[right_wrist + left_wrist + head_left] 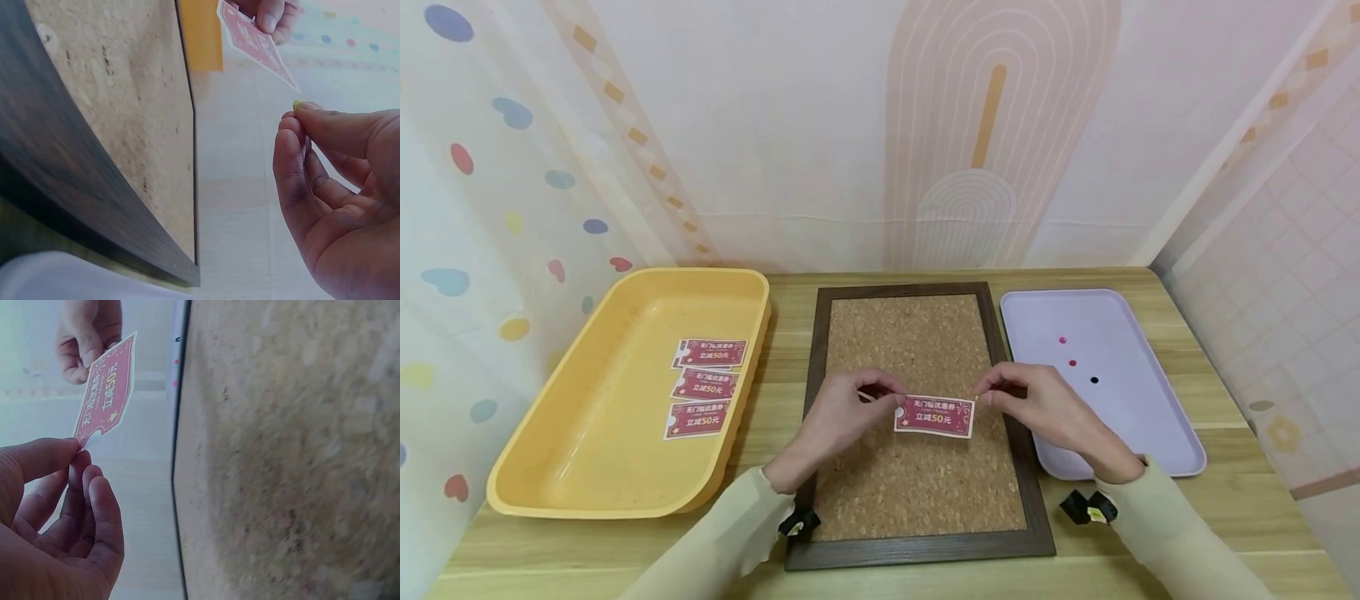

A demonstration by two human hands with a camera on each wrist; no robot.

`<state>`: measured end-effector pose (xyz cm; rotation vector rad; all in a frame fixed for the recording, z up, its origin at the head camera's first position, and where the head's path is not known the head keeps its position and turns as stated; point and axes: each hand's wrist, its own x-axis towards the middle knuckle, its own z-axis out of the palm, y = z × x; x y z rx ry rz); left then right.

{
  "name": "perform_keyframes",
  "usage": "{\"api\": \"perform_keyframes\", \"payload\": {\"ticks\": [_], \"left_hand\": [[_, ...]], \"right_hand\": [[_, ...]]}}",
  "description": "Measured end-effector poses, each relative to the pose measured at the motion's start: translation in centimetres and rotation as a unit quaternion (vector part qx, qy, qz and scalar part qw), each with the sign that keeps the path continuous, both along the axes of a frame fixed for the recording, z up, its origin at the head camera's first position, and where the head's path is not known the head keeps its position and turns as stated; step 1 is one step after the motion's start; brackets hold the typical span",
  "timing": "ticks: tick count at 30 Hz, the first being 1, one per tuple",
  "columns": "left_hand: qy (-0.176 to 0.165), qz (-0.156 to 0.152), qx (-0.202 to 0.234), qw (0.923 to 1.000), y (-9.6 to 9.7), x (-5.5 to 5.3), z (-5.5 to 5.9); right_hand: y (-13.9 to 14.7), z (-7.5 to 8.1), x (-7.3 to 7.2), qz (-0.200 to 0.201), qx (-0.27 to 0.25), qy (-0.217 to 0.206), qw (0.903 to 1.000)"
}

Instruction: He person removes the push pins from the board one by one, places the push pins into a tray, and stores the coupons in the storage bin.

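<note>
My left hand (842,412) pinches the upper left corner of a red coupon (934,417) with a white border, between thumb and forefinger. The coupon is held above a cork board (917,492) in a dark wooden frame. Close to the coupon's upper right corner, my right hand (1037,404) pinches a small yellow push pin (297,105) between thumb and fingertips. In the right wrist view a narrow gap shows between that pin and the coupon's corner (290,81). The left wrist view shows the coupon (106,390) slightly bowed, its printed face visible.
On the left stands a yellow tray (595,417) with several more red coupons (703,383) along its right side. A pale purple tray (1135,408) on the right holds two pinkish-red pins (1063,340) and a black pin (1094,380). Patterned curtains (820,125) hang behind the table.
</note>
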<state>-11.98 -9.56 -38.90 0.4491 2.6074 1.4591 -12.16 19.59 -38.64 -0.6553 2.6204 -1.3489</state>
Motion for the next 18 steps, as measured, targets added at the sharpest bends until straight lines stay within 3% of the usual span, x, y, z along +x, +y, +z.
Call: {"api": "perform_keyframes", "payload": {"ticks": [6, 18], "left_hand": [[0.024, 0.023, 0.033, 0.9989, -0.9, -0.1, 0.7], [0.02, 0.063, 0.053, 0.9964, -3.9, -0.4, 1.0]], "right_hand": [[0.7, 0.4, 0.0, -0.03, -0.005, 0.003, 0.9995], [2.5, 0.7, -0.3, -0.072, -0.023, 0.023, 0.9968]]}}
